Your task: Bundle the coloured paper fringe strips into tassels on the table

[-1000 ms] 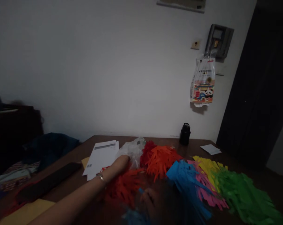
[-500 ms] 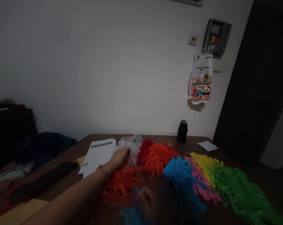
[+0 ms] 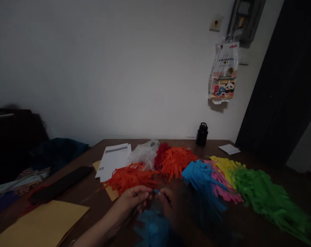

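Note:
My right hand [image 3: 168, 203] is closed on a blue fringed paper tassel [image 3: 154, 228]; a short blue end sticks out above the fingers, and the cut strips hang below. Just left of it is my left hand [image 3: 138, 199], with thumb and fingers pinched together. Whatever lies in that pinch is too small and dark to make out. Beyond the hands lies a loose orange-red fringed paper bundle [image 3: 132, 176], and behind it a crumpled clear plastic bag [image 3: 144, 153].
On the table are an orange fringed bundle [image 3: 179, 161], a blue one [image 3: 200, 176], pink [image 3: 223, 185], yellow [image 3: 223, 165] and green [image 3: 268, 197] ones. White papers [image 3: 114, 159], a yellow envelope [image 3: 42, 221], a dark flat case [image 3: 61, 185] and a black bottle [image 3: 202, 134] lie or stand around.
My left hand has come back from the plastic bag to beside my right hand, its fingers now pinched. The right hand still holds the blue tassel. The camera view has shifted.

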`<action>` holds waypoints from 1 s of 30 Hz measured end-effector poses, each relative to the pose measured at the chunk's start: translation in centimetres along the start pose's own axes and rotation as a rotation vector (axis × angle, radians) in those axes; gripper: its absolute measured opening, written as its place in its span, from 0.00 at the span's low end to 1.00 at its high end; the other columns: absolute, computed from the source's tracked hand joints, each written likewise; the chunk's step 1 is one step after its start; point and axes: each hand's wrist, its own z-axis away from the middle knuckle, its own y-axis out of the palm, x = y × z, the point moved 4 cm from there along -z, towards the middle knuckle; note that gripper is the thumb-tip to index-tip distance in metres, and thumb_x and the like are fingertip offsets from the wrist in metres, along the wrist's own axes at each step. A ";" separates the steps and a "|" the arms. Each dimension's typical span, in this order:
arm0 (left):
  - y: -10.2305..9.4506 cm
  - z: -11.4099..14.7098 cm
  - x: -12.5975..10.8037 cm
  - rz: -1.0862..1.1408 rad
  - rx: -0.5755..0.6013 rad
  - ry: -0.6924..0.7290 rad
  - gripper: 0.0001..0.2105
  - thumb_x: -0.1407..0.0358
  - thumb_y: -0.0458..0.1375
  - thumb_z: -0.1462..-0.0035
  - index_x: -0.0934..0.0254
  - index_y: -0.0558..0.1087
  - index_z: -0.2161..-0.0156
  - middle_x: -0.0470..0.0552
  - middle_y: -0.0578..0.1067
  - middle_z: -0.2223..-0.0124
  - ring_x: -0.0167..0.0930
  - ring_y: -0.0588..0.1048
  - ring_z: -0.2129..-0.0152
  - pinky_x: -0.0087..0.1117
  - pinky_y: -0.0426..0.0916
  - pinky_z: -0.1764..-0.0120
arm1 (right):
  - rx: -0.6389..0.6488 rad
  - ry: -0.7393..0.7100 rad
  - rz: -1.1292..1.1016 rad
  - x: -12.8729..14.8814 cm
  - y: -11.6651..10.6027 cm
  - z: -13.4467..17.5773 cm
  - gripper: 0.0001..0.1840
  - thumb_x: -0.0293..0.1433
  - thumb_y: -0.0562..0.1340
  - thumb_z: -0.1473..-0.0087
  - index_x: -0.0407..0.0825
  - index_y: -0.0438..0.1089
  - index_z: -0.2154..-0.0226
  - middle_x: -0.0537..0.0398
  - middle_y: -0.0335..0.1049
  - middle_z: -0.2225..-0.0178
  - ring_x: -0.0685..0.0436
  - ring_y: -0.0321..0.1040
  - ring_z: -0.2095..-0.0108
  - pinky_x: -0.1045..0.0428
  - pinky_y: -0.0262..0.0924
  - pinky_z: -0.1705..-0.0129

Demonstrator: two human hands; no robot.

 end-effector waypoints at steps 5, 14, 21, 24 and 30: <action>0.1 -0.2 0.9 0.008 0.002 0.008 0.17 0.57 0.74 0.64 0.67 0.77 0.72 0.47 0.76 0.76 0.21 0.66 0.83 0.19 0.57 0.81 | 0.076 -0.025 0.021 -0.5 0.8 0.5 0.14 0.30 0.53 0.40 0.47 0.69 0.74 0.57 0.70 0.76 0.50 0.67 0.74 0.56 0.55 0.72; -0.1 0.3 1.3 -0.087 -0.064 0.031 0.18 0.55 0.72 0.64 0.66 0.76 0.72 0.43 0.74 0.79 0.22 0.64 0.84 0.22 0.59 0.80 | 0.125 -0.110 0.115 -0.4 1.3 0.9 0.13 0.26 0.53 0.43 0.48 0.66 0.76 0.59 0.68 0.77 0.51 0.65 0.74 0.56 0.52 0.71; 0.0 0.9 0.9 -0.344 -0.024 0.071 0.16 0.54 0.66 0.57 0.66 0.74 0.72 0.41 0.70 0.82 0.25 0.65 0.85 0.25 0.61 0.79 | 0.242 -0.112 0.236 -0.3 1.1 0.8 0.09 0.25 0.56 0.47 0.47 0.67 0.76 0.59 0.68 0.77 0.51 0.64 0.75 0.56 0.49 0.73; 0.3 1.4 0.3 -0.406 -0.012 0.094 0.15 0.54 0.64 0.55 0.66 0.74 0.72 0.40 0.69 0.82 0.25 0.66 0.85 0.25 0.61 0.78 | 0.300 -0.077 0.205 -0.5 1.3 0.9 0.08 0.26 0.56 0.46 0.47 0.68 0.74 0.59 0.69 0.76 0.51 0.65 0.74 0.56 0.49 0.73; 0.9 2.2 0.0 -0.490 0.012 0.144 0.13 0.55 0.61 0.52 0.65 0.74 0.72 0.42 0.69 0.80 0.26 0.67 0.84 0.25 0.61 0.77 | 0.321 -0.103 0.251 -0.6 1.7 1.2 0.08 0.24 0.57 0.47 0.47 0.65 0.76 0.58 0.68 0.76 0.52 0.64 0.74 0.55 0.47 0.72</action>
